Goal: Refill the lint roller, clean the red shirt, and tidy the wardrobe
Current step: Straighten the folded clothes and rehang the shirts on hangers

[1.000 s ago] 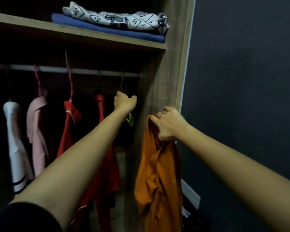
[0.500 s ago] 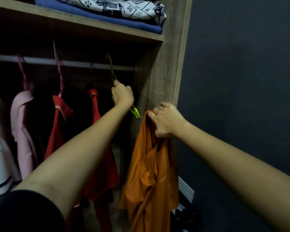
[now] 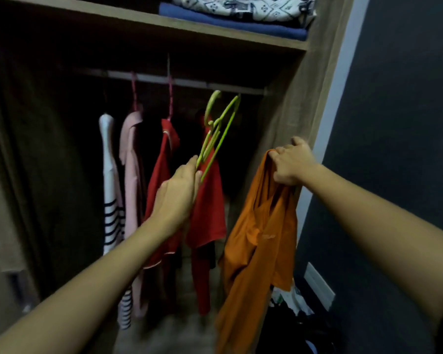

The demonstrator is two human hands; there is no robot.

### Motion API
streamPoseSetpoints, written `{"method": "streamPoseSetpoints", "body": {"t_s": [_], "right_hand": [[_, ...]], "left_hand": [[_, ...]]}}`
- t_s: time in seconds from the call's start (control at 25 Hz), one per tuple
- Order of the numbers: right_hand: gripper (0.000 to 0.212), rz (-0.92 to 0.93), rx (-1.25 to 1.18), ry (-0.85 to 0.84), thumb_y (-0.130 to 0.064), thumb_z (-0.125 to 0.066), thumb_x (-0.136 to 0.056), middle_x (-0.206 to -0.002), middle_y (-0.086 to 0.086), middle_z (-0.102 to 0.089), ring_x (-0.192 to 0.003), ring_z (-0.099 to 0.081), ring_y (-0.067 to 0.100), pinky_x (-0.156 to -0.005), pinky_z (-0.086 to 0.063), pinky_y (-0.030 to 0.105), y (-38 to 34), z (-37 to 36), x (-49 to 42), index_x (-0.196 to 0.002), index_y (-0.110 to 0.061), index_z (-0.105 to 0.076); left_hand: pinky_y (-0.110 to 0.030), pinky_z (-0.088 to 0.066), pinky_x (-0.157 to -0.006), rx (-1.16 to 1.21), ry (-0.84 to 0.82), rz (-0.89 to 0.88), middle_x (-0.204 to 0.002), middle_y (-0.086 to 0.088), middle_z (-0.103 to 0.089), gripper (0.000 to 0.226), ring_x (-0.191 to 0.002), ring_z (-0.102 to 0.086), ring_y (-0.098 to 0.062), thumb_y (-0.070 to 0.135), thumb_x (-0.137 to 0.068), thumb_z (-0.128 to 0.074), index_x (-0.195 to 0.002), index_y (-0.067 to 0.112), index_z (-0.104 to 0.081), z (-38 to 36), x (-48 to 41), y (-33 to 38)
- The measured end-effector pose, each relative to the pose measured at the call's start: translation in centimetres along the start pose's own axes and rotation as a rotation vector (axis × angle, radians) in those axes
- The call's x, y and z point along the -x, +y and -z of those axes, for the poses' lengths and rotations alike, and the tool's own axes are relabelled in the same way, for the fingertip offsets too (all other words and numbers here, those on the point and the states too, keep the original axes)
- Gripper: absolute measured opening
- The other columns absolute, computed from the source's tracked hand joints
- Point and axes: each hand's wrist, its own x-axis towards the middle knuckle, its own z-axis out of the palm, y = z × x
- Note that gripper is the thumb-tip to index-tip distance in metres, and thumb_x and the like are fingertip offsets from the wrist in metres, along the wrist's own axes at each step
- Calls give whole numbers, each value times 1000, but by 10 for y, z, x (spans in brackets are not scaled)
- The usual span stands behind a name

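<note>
Head view, left hand gripping green hanger, right hand clutching orange shirt

My left hand grips a green hanger by its lower end, hook tilted up below the wardrobe rail. My right hand clutches an orange shirt, which hangs beside the red shirt.
</note>
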Motion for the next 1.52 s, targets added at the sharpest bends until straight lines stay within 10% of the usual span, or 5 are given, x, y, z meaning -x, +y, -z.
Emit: {"method": "streamPoseSetpoints", "body": {"t_s": [0.2, 0.64, 0.8, 1.0, 1.52], "right_hand": [[61, -18, -331, -129, -37, -39, -84, -147, 9, -41, -138, -32, 27, -114, 15, 55, -12, 4, 4, -141, -15, -35], [58, 302, -530, -61, -21, -49, -78, -144, 2, -42, -135, -35, 27, -106, 6, 70, -54, 67, 48, -135, -23, -40], [44, 427, -487, 436, -37, -40, -85, -122, 8, -57, -102, -61, 31, -74, -47, 41, -71, 78, 71, -122, -14, -49], [38, 370, -482, 789, -47, -26, -94, -93, 12, -61, -63, -62, 38, -44, -47, 37, -61, 73, 74, -107, -17, -46], [46, 495, -322, 776, -51, -11, -98, -78, 11, -62, -45, -59, 32, -35, -43, 28, -28, 21, 95, -101, -21, -46]], "left_hand": [[-38, -48, -74, -24, 124, 24, -103, -15, -66, 37, -92, -64, -33, 33, -98, -33, -126, 15, -49, 65, 40, -65], [-3, -40, -65, 114, -249, -278, -68, 4, -62, 56, -68, -57, 5, 43, -90, -33, -126, 6, -56, 97, 55, -64], [-16, -47, -69, 135, -111, -255, -79, -5, -64, 38, -73, -53, 2, 28, -94, -41, -121, 7, -57, 67, 58, -35], [-36, -30, -82, -131, 417, -238, -114, -11, -41, 34, -102, -39, -26, 34, -88, -49, -121, 26, -50, 46, 79, -2], [-21, -41, -73, 29, -344, -249, -94, 7, -42, 55, -80, -45, 1, 66, -90, -22, -85, 21, -54, 52, 115, -88]]}}
